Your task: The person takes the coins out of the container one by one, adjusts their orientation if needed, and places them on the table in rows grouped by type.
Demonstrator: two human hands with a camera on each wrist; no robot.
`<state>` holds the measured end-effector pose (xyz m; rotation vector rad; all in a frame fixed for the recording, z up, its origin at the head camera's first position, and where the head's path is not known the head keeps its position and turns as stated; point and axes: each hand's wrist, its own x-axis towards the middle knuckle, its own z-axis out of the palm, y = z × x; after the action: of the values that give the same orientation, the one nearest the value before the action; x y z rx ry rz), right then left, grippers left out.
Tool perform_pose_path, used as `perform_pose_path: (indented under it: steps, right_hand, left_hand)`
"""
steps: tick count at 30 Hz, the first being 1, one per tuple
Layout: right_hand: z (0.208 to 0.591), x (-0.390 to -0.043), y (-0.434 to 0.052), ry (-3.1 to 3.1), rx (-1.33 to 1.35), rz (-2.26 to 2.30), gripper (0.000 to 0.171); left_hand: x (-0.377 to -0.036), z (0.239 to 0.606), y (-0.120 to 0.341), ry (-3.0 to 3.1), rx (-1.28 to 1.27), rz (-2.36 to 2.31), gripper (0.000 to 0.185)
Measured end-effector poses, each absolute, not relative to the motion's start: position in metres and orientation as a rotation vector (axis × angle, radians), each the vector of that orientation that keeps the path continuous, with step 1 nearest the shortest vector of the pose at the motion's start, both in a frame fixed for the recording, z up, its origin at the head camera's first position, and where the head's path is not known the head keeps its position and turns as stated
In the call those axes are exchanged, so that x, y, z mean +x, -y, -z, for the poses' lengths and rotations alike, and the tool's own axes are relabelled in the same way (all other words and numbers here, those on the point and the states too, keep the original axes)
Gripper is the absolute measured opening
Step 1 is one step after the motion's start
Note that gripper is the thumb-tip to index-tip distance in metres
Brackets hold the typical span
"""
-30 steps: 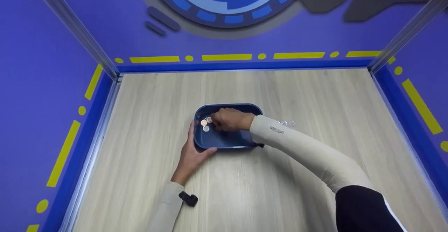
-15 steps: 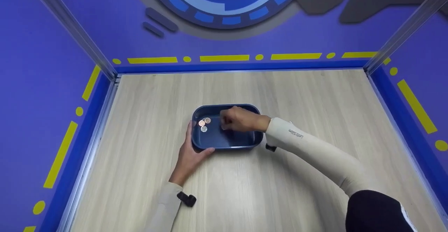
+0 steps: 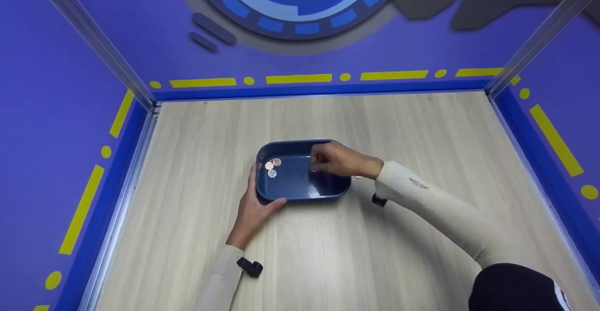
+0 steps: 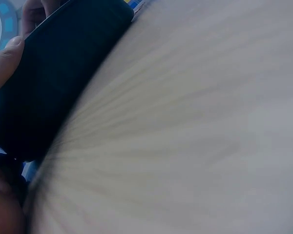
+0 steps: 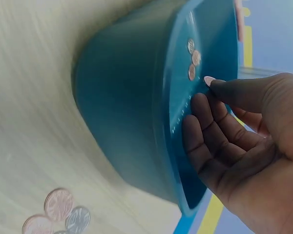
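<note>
A dark blue tray [image 3: 300, 198] sits in the middle of the wooden table. Three coins [image 3: 272, 166] lie in its left end. My left hand [image 3: 253, 205] grips the tray's left end, thumb on the near rim; the left wrist view shows the thumb [image 4: 2, 58] against the tray's wall [image 4: 53, 83]. My right hand [image 3: 330, 161] hovers over the tray's right part. In the right wrist view that hand [image 5: 234, 131] has relaxed fingers and holds nothing, with the tray's wall [image 5: 122, 112] and the coins inside [image 5: 193, 58] beyond it.
A few more coins [image 5: 56, 214] lie on the table just right of the tray, mostly hidden by my right wrist in the head view. Purple walls with blue and yellow edging [image 3: 300, 86] close the table on three sides.
My right hand has moved right, from the coins at the tray's left end to over its right part. The left hand and the tray have stayed put.
</note>
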<state>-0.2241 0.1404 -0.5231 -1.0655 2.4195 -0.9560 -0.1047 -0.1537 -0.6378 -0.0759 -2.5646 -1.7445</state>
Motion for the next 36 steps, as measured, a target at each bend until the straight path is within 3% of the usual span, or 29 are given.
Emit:
perform_pose_path:
  steps: [24, 36]
  right_hand:
    - [0.517, -0.210, -0.215, -2.412, -0.707, 1.308, 0.007]
    - [0.541, -0.197, -0.257, -2.439, -0.532, 1.425, 0.005]
  left_hand:
    - [-0.104, 0.636, 0.153, 2.581, -0.082, 1.720, 0.130]
    - [-0.104, 0.635, 0.153, 2.577, -0.085, 1.734, 0.132]
